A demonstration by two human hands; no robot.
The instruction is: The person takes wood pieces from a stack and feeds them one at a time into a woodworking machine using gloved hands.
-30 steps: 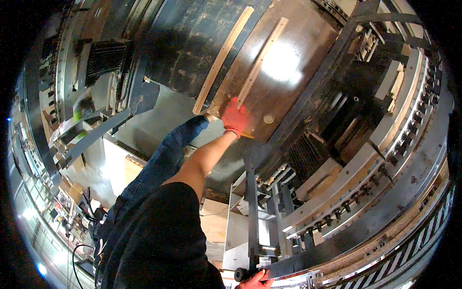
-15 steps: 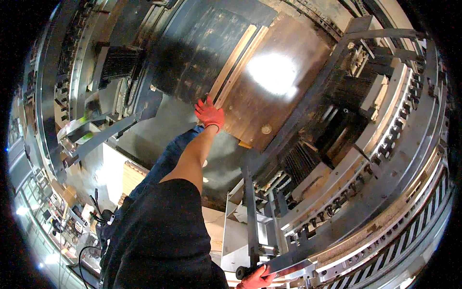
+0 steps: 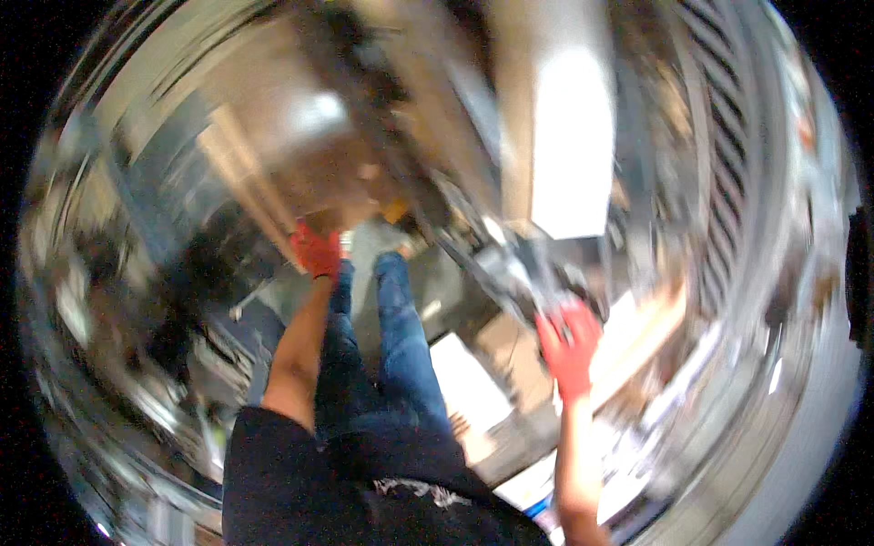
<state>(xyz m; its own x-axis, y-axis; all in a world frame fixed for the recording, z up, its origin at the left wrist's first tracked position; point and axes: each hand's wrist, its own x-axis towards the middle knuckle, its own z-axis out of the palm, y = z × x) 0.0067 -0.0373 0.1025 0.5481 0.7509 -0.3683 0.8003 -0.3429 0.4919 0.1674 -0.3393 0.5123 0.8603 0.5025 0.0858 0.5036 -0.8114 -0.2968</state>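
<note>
Strong blur covers the view. My left hand [image 3: 316, 251], in a red glove, is at the near end of two pale wooden strips [image 3: 246, 177]. The strips lie side by side along the edge of a brown board [image 3: 282, 155]. Smearing hides whether its fingers close on them. To the right, my right hand [image 3: 570, 350], also red-gloved, has its fingers spread at the end of a grey metal frame [image 3: 505, 273]. Contact between that hand and the frame cannot be made out. Nothing shows in its fingers.
My legs [image 3: 401, 328] stand on the grey floor between the hands. A bright white panel [image 3: 572, 146] rises beyond my right hand. Black-and-white hazard stripes [image 3: 724, 136] run along the machine at right. A white flat piece [image 3: 469, 382] lies beside my leg.
The view has swung to the right, shifting the strips and board leftward. My right hand has come from the lower edge into full view, its fingers now spread. My left hand stays by the strips' near end.
</note>
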